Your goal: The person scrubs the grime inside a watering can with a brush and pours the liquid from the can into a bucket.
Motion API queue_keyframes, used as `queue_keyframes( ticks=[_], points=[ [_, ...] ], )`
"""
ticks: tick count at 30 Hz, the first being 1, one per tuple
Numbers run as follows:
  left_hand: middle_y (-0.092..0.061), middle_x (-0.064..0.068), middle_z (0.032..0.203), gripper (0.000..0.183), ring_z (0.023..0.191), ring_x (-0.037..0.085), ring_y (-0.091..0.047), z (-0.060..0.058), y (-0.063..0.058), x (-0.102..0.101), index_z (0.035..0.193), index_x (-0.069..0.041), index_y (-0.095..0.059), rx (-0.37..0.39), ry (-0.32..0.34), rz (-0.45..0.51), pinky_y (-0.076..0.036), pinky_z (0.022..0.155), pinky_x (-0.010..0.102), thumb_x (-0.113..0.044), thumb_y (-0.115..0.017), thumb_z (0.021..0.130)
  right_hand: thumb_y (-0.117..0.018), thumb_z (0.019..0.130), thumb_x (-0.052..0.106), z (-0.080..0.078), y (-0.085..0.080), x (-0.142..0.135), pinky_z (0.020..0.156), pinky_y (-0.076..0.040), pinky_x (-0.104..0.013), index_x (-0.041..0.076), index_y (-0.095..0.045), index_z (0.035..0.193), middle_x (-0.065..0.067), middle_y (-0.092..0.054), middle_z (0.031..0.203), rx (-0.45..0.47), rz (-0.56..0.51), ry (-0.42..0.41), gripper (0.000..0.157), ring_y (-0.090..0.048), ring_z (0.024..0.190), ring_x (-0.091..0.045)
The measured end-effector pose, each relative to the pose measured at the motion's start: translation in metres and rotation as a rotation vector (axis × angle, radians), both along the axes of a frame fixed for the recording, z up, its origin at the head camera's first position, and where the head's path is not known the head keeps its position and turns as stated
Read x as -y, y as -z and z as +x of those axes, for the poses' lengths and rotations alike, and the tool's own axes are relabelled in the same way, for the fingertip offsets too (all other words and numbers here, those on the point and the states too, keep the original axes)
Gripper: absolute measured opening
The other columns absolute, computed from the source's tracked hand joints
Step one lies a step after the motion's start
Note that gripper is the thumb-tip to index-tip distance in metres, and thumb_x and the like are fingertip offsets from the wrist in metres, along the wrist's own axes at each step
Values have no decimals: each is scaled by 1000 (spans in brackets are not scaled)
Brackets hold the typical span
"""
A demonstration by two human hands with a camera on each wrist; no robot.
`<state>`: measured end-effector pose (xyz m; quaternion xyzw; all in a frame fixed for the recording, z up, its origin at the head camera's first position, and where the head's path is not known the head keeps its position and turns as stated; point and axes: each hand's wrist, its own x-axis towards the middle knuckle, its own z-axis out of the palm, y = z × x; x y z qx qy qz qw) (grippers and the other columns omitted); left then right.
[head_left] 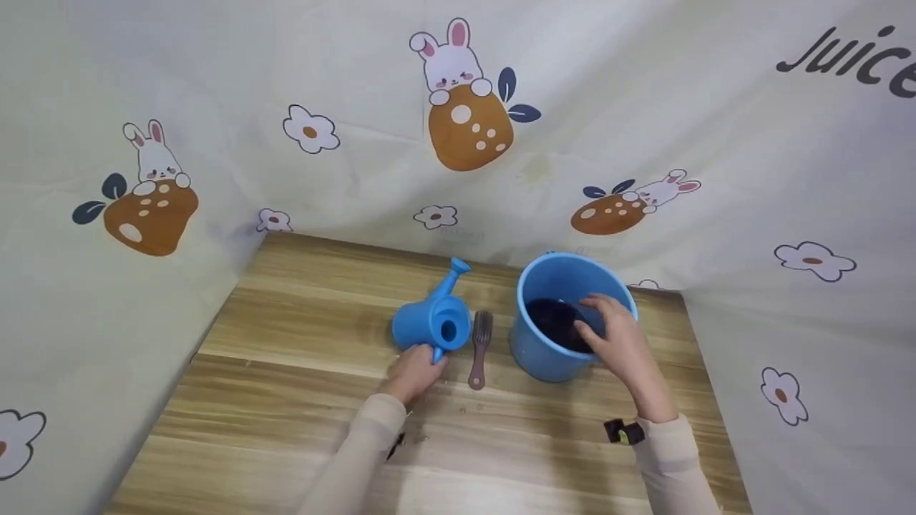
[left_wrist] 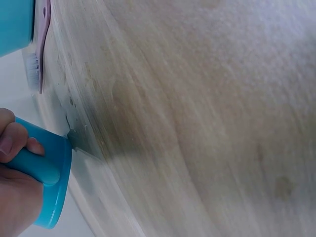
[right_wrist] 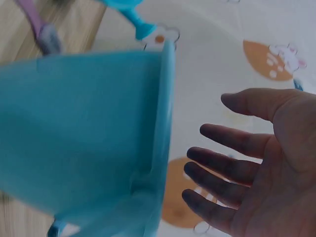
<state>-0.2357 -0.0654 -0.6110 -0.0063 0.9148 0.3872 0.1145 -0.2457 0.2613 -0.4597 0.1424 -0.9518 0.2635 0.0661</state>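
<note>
A small blue watering can [head_left: 415, 325] stands on the wooden table, its spout pointing to the back. My left hand [head_left: 415, 373] grips its handle; the left wrist view shows the fingers curled round the handle [left_wrist: 37, 168]. Over the near right side of a blue bucket [head_left: 544, 361] is my right hand [head_left: 617, 340], fingers spread and holding nothing. In the right wrist view that hand [right_wrist: 261, 158] hovers beyond the bucket's rim [right_wrist: 165, 123], apart from it. Dark contents [head_left: 554, 322] show inside the bucket; whether they are liquid I cannot tell.
A brush [head_left: 478, 354] with a mauve handle lies between the watering can and the bucket. Small drops of water [head_left: 461, 410] dot the wooden table [head_left: 286, 400]. Printed cloth walls [head_left: 358, 186] with rabbits and flowers enclose the back and both sides.
</note>
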Motion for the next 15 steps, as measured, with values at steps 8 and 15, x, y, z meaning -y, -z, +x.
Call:
queue_keyframes(
  ticks=[8,15],
  points=[
    [-37,-5,61,36,56,14,-41,0,3,0,64,-19,-37,-24,8,-9,-34,52,29,-30,-55,93,-62,97,25,-10,11,-34,110,-34,-62,-4,-41,144,-28,-28,157,122,26,81,60,-36,140,-51],
    [-40,-4,63,36,57,14,-43,1,4,-1,65,-18,-40,-29,15,2,-35,53,29,-31,-55,94,-66,93,35,-12,28,-52,113,-29,-63,-9,-21,152,-27,-12,163,153,31,84,86,-26,144,-52]
  ],
)
